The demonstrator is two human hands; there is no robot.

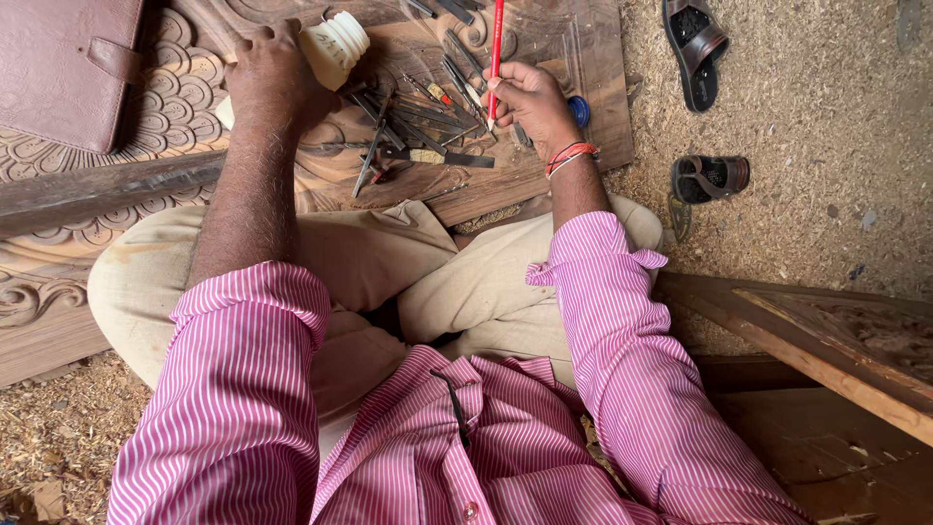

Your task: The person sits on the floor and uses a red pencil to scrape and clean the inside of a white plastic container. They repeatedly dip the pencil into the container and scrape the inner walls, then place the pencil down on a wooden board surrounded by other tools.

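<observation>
My left hand (275, 80) is covering the near side of the cream mallet (335, 46), so its handle is lying out of sight under my palm. The red pencil (496, 58) is running past the top edge. My right hand (530, 100) is hiding the pencil's tip. The brown case (63, 68) and one sandal (695, 49) are getting cut off at the edges.

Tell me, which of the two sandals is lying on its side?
The nearer sandal, beside the person's knee on the sawdust, lies on its side. The farther sandal, near the top edge, lies flat, sole down.
</observation>
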